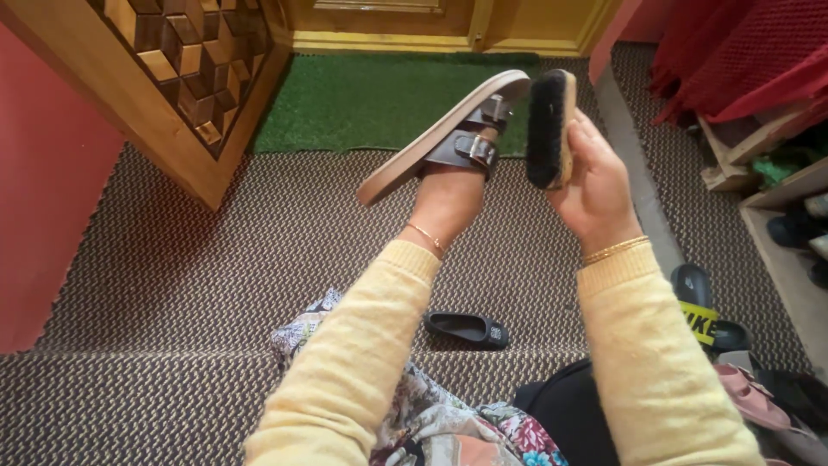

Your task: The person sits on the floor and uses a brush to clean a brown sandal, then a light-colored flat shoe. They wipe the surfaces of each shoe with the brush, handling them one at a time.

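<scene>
Yellow sleeves [362,362], brown two-strap sandal [448,134], black-bristled brush [549,128]

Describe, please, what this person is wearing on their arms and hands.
Both arms are covered by pale yellow, soft knitted sleeves with ribbed cuffs at the wrists. The left hand is bare, with a thin gold chain bracelet at the wrist. The right hand is also bare, with slim gold bangles just above the cuff.

Only label-type thing here is the bright yellow-green band with dark printed lettering across the strap of a black slide sandal [700,318] lying on the carpet at the lower right, just beside the right sleeve; no packages, signs or screens anywhere in view.
</scene>
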